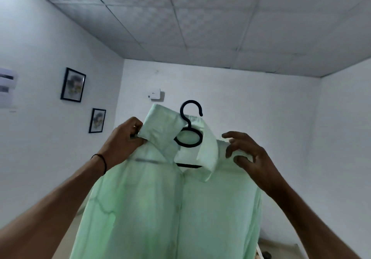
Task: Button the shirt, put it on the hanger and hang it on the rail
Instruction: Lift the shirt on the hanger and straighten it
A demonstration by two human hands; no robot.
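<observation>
Held up in front of the white far wall: a smooth pale mint-green cotton shirt on a thin black plastic hanger, curved hook poking above the collar. Left hand closed, pinching the left collar wing. Right hand half open, fingertips gripping the right shoulder fabric.

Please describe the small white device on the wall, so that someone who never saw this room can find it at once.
Find the far wall, behind the pale green shirt held up on a black hanger. The white box-shaped device sits just above the collar's left point. Unlike the two black-framed pictures on the left wall, it is unframed and plain white.
</observation>
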